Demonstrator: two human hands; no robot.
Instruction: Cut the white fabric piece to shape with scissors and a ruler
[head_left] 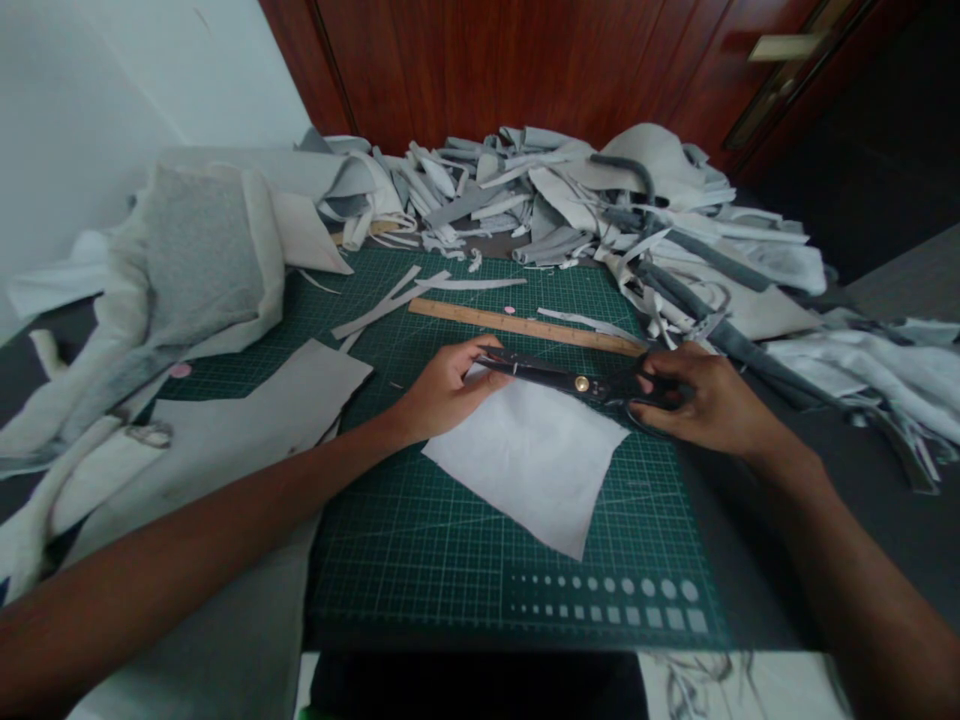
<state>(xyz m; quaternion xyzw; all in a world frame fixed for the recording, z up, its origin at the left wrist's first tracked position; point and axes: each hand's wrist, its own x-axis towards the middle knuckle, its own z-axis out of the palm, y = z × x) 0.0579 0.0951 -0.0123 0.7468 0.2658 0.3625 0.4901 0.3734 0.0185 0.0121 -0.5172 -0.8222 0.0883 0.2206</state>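
On the green gridded cutting mat (420,590), a soft, light sheet of white fabric (525,470) lies flat, likely to drape if lifted, so best taken by an edge. Across its top edge, the right hand (712,400) curls shut through the handles of long, stiff black steel scissors (577,385), their blades apparently closed. The left hand (450,390) covers the blade tips; whether it pinches them, I cannot tell. Beyond lie a wooden ruler (525,327) and heaped grey felt scraps (570,200).
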